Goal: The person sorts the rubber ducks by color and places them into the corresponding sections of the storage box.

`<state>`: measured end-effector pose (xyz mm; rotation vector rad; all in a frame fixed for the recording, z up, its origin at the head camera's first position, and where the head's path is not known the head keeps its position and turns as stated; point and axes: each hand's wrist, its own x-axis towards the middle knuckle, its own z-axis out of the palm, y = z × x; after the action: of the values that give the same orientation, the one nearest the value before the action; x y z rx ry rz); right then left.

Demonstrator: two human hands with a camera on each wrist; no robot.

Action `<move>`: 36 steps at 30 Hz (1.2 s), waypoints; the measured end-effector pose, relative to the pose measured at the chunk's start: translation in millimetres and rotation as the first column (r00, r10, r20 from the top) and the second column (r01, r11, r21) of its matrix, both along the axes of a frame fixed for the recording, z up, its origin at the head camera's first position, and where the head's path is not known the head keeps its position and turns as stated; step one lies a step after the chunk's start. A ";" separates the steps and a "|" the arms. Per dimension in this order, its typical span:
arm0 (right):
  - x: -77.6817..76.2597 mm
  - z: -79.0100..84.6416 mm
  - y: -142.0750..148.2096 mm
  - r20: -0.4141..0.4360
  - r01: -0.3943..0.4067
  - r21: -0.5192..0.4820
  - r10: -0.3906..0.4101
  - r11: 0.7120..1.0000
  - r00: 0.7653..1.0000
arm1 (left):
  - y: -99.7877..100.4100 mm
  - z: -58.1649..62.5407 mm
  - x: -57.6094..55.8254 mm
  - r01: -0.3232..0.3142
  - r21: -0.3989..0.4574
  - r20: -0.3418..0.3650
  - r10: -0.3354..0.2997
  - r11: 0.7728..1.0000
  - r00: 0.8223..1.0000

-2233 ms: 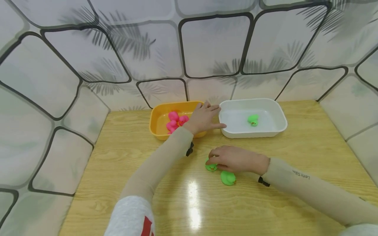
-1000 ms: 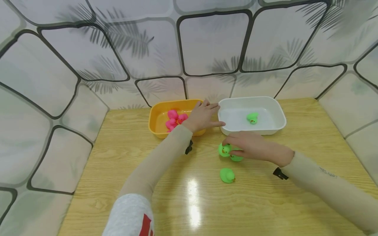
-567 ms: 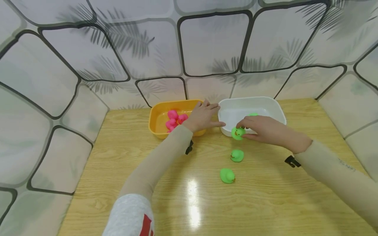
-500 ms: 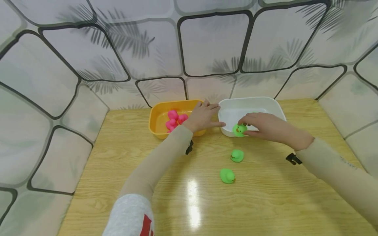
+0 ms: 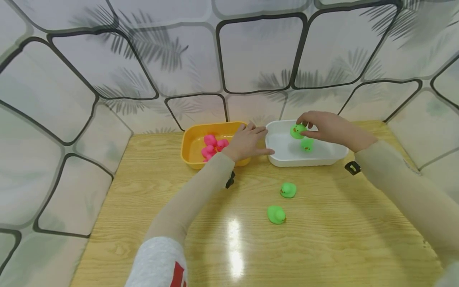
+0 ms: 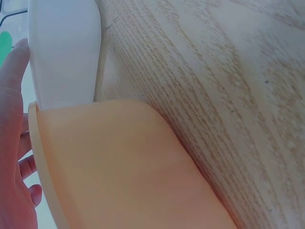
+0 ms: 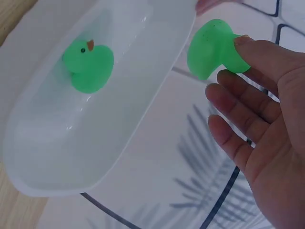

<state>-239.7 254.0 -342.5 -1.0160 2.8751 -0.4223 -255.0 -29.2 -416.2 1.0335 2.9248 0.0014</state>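
Observation:
My right hand (image 5: pixel 328 128) pinches a green rubber duck (image 5: pixel 297 131) between thumb and fingers, above the back of the white tub (image 5: pixel 294 161). Another green duck (image 5: pixel 306 145) sits inside that tub; the right wrist view shows both the held duck (image 7: pixel 212 47) and the one in the tub (image 7: pixel 90 67). My left hand (image 5: pixel 247 143) lies with spread fingers across the right end of the orange tub (image 5: pixel 190 158), its thumb and a fingertip reaching the white tub's left rim. Several pink ducks (image 5: pixel 210 140) lie in the orange tub, partly hidden by the left hand.
Two more green ducks, one nearer the tubs (image 5: pixel 288 190) and one closer to me (image 5: pixel 276 215), rest on the wooden table (image 5: pixel 161 223). A patterned backdrop (image 5: pixel 261 56) rises just behind both tubs.
My right hand picked up a green duck from the table and carried it up and right, over the white tub. A second table duck was uncovered. The left hand has stayed put.

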 end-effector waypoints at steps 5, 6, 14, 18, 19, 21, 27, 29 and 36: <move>-13.5 -4.8 1.6 0.062 0.037 0.014 -0.038 0.999 0.997 | 0.6 -1.2 -0.7 -0.005 -0.019 -0.010 0.005 1.000 1.000; -15.0 -7.3 2.4 0.072 0.043 0.017 -0.044 0.999 0.996 | 0.9 -1.2 -0.6 -0.005 -0.020 -0.010 0.005 1.000 1.000; -13.7 -31.5 16.2 0.092 0.053 0.007 -0.053 0.999 0.994 | 2.2 -1.1 1.3 0.007 -0.024 -0.005 -0.007 1.000 1.000; -4.1 -34.2 17.2 0.085 0.047 -0.008 -0.046 0.999 0.995 | 1.2 -2.5 0.9 0.004 -0.023 -0.004 -0.004 1.000 1.000; -1.2 -34.5 16.8 0.080 0.040 -0.010 -0.039 0.999 0.996 | 1.0 -2.5 0.9 0.003 -0.021 -0.002 -0.003 1.000 1.000; 5.0 -35.3 15.8 0.069 0.019 -0.018 -0.018 1.000 0.997 | 0.8 -2.5 0.9 0.002 -0.018 0.003 -0.001 1.000 1.000; 24.7 -40.8 12.4 0.012 -0.044 -0.034 0.044 0.998 0.999 | 0.7 -1.5 1.2 0.005 -0.018 0.008 -0.005 1.000 1.000; 31.3 -42.5 11.1 -0.011 -0.059 -0.039 0.059 0.997 0.998 | 0.8 -0.6 1.2 0.004 -0.022 0.003 -0.004 1.000 1.000; 55.8 -48.7 1.8 -0.058 -0.121 -0.073 0.117 0.990 0.991 | 0.5 0.2 0.7 0.002 -0.028 -0.007 -0.002 1.000 1.000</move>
<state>-183.8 255.8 -391.1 -1.2222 2.8452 -0.5071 -254.3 -28.7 -416.0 1.0350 2.9208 -0.0437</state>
